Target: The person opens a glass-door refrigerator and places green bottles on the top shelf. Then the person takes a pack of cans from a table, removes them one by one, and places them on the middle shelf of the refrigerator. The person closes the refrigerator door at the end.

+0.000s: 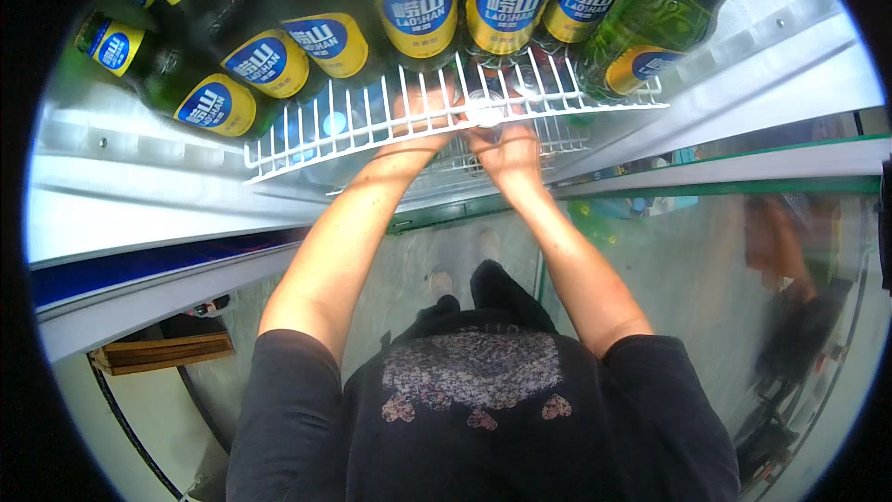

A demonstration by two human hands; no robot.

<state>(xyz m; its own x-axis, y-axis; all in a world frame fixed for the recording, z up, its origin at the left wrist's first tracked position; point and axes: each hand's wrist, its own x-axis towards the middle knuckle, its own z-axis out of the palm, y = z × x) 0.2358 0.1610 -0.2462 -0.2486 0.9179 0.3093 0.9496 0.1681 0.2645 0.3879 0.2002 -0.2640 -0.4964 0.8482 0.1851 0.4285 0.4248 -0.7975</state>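
Note:
Both of my hands reach into a lit refrigerator, beneath a white wire shelf (352,134). My left hand (423,106) is up behind the shelf's wires, which partly hide the fingers; what it touches is not visible. Just under the front wire, my right hand (514,146) is bent beside a white-topped container (486,110), its thumb and fingers around the near side. Whether the grip is closed is hidden by wires and glare. On the shelf above stand green glass Laoshan beer bottles (418,17) with blue and yellow labels.
A lower wire rack (557,136) shows behind my right hand. Blue-capped bottles (335,123) sit below the shelf at left. The refrigerator's side walls (139,185) flank my arms. A glass door (697,244) with a green edge is at right, and a wooden piece (167,353) at lower left.

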